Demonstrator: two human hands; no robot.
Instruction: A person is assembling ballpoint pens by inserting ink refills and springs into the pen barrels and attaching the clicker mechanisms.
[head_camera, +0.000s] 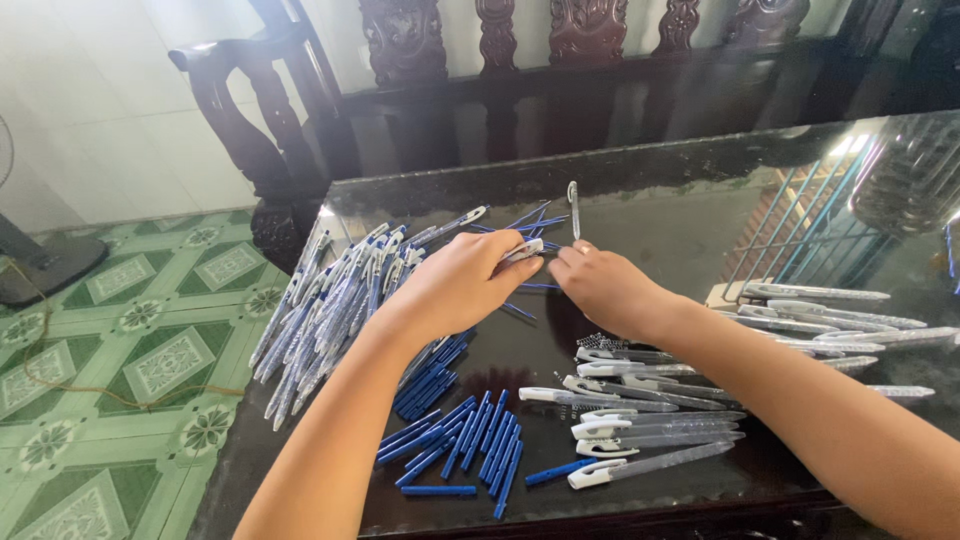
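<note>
White pen part (522, 251) pinched in left hand (462, 283) fingertips above dark glossy table (660, 215), right hand (607, 289) knuckles-up beside it, fingers curled, its grip hidden, both forearms stretched forward

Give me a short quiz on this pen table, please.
1. True or false: the left hand holds a pen part.
2. What colour are the short tubes near the table's front edge?
3. Which lies nearer the right hand: A, the springs, or B, the jar?

Key: 1 true; 2 blue; 3 A.
</note>
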